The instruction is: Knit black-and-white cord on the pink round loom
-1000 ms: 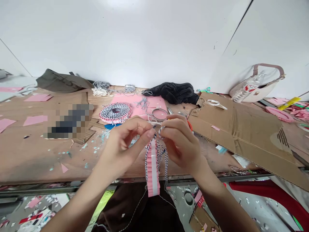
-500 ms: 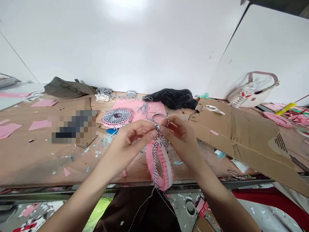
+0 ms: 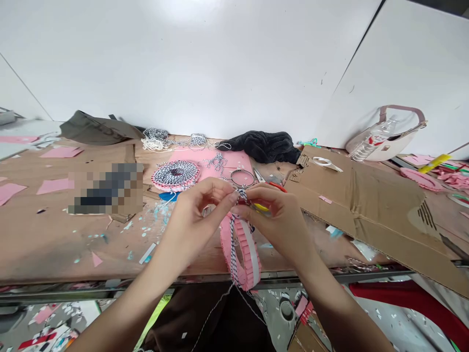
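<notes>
Both hands meet over the table's front part, closed on a black-and-white cord (image 3: 242, 194). My left hand (image 3: 208, 200) pinches it between thumb and forefinger. From the other side my right hand (image 3: 273, 210) grips the same cord, its fingertips partly hidden. Below them hangs a pink pleated ring (image 3: 252, 259) with a white strip along it, the cord running down across it. Loose cord ends trail below the ring. Just behind the hands lie a thin metal hoop (image 3: 242, 178) and scissors with a red handle (image 3: 277, 187).
A round pad coiled from cord (image 3: 176, 175) lies left of the hands. Behind are a pink sheet (image 3: 234, 161) and black cloth (image 3: 264, 145). Flattened cardboard (image 3: 366, 195) covers the right side, near a bottle (image 3: 375, 139) and bag (image 3: 399, 144). A blurred patch (image 3: 106, 189) is at left.
The cord between my fingers is now bunched into a knot-like cluster. My right hand has turned slightly and its fingers lie lower, exposing the scissors behind. The view has shifted a little.
</notes>
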The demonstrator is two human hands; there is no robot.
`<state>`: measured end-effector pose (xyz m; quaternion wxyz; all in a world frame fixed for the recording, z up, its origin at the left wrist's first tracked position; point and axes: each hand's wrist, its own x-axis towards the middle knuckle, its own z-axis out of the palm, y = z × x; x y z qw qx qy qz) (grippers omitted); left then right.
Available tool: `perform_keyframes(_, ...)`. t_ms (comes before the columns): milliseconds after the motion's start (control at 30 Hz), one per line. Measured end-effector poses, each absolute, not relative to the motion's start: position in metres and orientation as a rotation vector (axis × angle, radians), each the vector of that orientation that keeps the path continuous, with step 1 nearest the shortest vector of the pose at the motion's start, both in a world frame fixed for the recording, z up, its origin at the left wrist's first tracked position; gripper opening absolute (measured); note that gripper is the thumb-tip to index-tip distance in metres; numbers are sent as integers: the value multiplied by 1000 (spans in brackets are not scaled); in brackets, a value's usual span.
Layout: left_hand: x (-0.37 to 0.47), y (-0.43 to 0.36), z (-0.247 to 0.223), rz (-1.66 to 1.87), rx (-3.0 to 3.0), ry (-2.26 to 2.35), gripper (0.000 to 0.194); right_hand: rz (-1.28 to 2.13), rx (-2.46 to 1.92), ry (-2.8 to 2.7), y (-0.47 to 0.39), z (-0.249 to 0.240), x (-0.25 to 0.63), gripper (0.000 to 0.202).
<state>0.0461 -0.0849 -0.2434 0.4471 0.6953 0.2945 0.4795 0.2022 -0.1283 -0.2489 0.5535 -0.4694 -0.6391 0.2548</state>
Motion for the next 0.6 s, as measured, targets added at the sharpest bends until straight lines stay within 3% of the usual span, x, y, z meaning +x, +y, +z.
perform_keyframes(600, 36, -90, -241, 1007, 1667, 658, 11, 793, -968, -1316, -127, -254, 206, 11)
